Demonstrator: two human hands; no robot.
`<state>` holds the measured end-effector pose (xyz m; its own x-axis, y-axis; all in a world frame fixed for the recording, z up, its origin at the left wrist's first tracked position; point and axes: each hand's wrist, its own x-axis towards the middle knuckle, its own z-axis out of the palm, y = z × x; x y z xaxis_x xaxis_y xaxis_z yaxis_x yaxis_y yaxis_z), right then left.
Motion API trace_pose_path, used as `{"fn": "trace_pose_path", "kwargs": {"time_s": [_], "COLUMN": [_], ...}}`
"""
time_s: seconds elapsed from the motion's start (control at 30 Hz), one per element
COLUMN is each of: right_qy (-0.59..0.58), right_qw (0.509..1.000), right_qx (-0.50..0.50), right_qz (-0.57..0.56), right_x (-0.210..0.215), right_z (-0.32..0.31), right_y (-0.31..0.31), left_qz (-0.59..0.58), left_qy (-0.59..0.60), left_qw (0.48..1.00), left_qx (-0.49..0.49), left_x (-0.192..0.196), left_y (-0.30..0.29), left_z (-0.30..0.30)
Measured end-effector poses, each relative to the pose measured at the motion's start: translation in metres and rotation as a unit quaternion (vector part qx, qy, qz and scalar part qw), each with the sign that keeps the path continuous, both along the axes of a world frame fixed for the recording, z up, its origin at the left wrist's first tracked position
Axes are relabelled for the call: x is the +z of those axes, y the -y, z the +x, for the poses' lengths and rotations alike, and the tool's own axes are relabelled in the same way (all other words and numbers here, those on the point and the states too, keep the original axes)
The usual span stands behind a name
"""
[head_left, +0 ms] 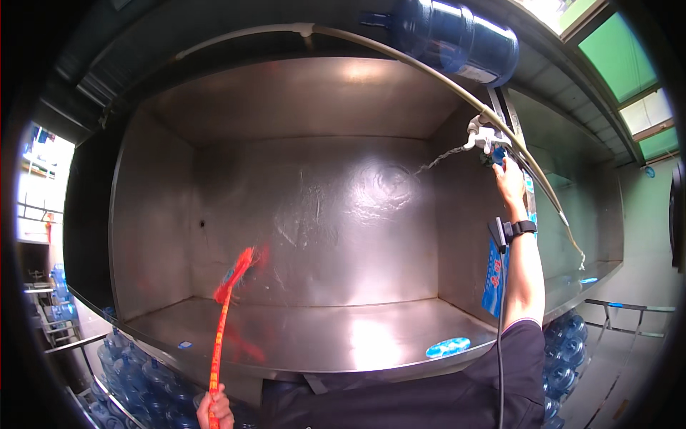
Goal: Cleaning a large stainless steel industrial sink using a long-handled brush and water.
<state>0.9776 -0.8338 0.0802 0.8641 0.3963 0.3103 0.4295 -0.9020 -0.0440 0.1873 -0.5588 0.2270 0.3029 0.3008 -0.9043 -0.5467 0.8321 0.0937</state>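
Note:
My left hand point(216, 410), low in view, is closed round the red handle of a long brush point(218, 347). Its red bristle head point(234, 277) is over the floor of a large stainless steel sink point(286, 161). At the upper right my right hand point(510, 182) reaches up to a white tap point(486, 139). Its fingers are at the tap's blue handle, closed on it as far as they show. A stream of water point(441, 159) runs from the spout to the left into the sink, and water ripples where it lands.
A blue water jug point(454, 41) lies on its side above the sink, behind a curved pipe point(400, 56). Several water jugs point(143, 379) stand below on the left, more jugs point(564, 357) on the right. A blue sticker point(449, 347) marks the front ledge. A cable hangs along my right arm.

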Motion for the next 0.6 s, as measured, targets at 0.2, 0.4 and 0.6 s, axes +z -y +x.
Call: {"fn": "trace_pose_path", "kwargs": {"time_s": [0.2, 0.4, 0.6], "right_qy": [0.094, -0.097, -0.179], "right_qw": [0.991, 0.99, 0.972], "right_qx": [0.046, -0.091, -0.153], "right_qz": [-0.087, 0.035, -0.013], "right_x": [-0.033, -0.041, -0.017], "right_z": [0.034, 0.077, 0.086], "right_y": [-0.06, -0.072, -0.104], "left_qz": [-0.008, 0.001, -0.004], "left_qy": [-0.061, -0.082, -0.127], "left_qw": [0.998, 0.991, 0.981], "left_qx": [0.007, -0.109, -0.147], "left_x": [0.028, 0.017, 0.028], "left_y": [0.019, 0.002, -0.012], "left_z": [0.064, 0.085, 0.11]}}
